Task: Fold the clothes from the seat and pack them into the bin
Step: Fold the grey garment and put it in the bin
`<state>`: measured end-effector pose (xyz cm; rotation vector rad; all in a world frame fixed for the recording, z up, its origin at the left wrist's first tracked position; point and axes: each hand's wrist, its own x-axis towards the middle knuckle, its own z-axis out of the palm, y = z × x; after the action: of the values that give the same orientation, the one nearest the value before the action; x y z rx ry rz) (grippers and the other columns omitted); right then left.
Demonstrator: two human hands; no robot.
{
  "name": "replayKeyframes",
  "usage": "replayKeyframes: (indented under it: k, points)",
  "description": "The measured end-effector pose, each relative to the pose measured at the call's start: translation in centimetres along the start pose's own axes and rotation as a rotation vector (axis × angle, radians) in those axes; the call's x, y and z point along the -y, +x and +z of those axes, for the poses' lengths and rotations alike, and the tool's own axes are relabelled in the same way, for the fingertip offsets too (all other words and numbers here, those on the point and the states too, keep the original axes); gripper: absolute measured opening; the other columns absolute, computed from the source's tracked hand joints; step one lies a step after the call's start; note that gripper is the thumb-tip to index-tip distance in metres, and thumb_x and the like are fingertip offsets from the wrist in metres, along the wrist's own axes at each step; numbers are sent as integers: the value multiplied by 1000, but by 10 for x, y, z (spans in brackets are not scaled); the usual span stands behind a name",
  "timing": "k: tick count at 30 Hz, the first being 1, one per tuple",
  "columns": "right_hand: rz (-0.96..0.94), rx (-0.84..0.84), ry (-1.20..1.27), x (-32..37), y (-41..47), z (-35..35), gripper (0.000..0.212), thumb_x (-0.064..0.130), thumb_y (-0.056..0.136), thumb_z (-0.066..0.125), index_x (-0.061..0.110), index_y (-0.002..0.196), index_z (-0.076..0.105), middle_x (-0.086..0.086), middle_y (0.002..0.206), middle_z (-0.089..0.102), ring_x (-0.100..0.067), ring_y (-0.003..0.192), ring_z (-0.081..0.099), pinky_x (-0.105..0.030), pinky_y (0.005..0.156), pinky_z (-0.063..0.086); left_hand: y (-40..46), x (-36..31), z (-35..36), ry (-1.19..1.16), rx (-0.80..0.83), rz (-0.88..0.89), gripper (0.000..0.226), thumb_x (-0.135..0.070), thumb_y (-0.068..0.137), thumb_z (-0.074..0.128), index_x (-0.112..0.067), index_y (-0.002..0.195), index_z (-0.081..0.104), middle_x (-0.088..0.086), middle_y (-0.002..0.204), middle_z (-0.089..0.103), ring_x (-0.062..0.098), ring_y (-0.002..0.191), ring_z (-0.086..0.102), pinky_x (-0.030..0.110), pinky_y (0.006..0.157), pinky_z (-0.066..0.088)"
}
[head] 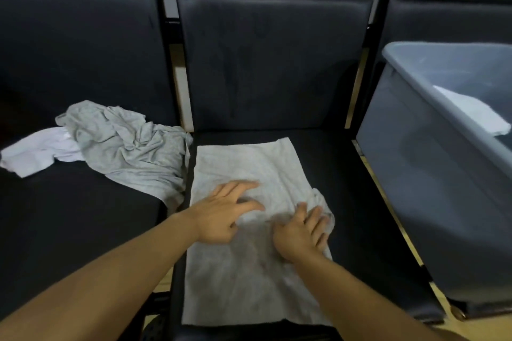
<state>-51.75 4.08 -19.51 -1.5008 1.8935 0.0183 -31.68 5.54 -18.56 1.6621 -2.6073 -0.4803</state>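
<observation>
Grey garment (249, 230) lies spread on the middle seat (360, 202), long axis running from the front edge toward the backrest, near end overhanging the seat front. Left hand (224, 210) presses flat on it, fingers spread, pointing right; right hand (302, 232) sits close beside, fingers bunching a fold at the right edge (grip partly hidden by cloth). Crumpled grey shirt (127, 147) and white garment (36, 152) wait on the left seat. Grey bin (415, 174) stands right, cut off by the frame, white cloth (476, 113) inside
</observation>
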Motion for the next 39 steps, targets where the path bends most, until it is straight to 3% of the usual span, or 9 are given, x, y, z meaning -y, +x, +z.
replayKeyframes:
  k: [5, 9, 13, 17, 24, 29, 33, 36, 39]
  points:
    - [30, -115, 46, 8, 9, -46, 94, 61, 89, 62, 22, 157, 11, -10, 166, 1, -36, 153, 1, -51, 121, 14, -34, 7, 16, -311, -420, -766, 46, -27, 90, 61, -13, 133, 50, 9, 136, 39, 32, 130, 37, 39, 109, 35]
    - [110, -30, -134, 1, 30, -65, 120, 78, 75, 65, 11, 157, 11, -15, 159, 16, -37, 146, 19, -50, 116, 27, -43, 27, 24, -559, -292, -1090, 85, -69, 73, 55, 4, 114, 63, 20, 113, 63, 32, 98, 62, 33, 65, 48]
    - [33, 70, -230, -7, 45, -66, 133, 91, 64, 60, 9, 159, 16, -15, 159, 26, -36, 144, 31, -50, 113, 37, -39, 19, 28, -506, -281, -1089, 65, -60, 78, 72, 1, 100, 66, 9, 87, 68, 21, 73, 65, 25, 48, 38]
    - [-75, 113, -244, -1, 37, -65, 93, 75, 74, 70, 17, 143, 46, -6, 136, 57, -26, 118, 60, -39, 90, 53, -33, 9, 16, -423, -218, -1047, 47, -50, 85, 74, -8, 71, 57, 3, 69, 60, 14, 59, 58, 25, 44, 36]
    - [-109, 156, -102, -4, 30, -73, 72, 53, 79, 78, 8, 131, 55, -4, 116, 61, -17, 97, 61, -31, 78, 50, -38, 12, 10, -725, -213, -1009, 51, -29, 89, 71, -14, 51, 41, -2, 50, 45, 15, 50, 49, 24, 51, 38]
    - [-230, 27, 256, -15, 20, -89, 61, 50, 73, 85, -1, 104, 73, -8, 131, 66, -23, 111, 66, -43, 100, 54, -53, 1, 2, -1123, -551, -890, 53, -44, 86, 76, 7, 75, 64, 8, 82, 60, 21, 76, 59, 36, 69, 51]
    - [-447, -56, 590, -13, -2, -107, 52, 47, 72, 86, -3, 87, 77, 22, 160, 32, 12, 125, 43, -37, 113, 37, -63, -25, -26, -1218, -884, -718, 38, -46, 87, 74, -9, 89, 77, -19, 130, 59, 0, 119, 55, 32, 102, 44]
    - [-546, -39, 717, -11, -24, -114, 43, 58, 67, 81, 24, 93, 82, 18, 146, 54, -1, 137, 46, -49, 116, 38, -73, -39, -38, -1254, -979, -579, 24, -42, 92, 68, -21, 100, 77, -5, 112, 73, 16, 111, 65, 44, 101, 52]
    - [-616, -66, 756, -10, -37, -117, 36, 55, 79, 73, 24, 97, 78, 0, 109, 76, -18, 106, 71, -56, 100, 53, -77, -44, -44, -1178, -959, -461, 19, -34, 97, 64, -23, 112, 71, 0, 108, 72, 23, 108, 66, 53, 100, 52]
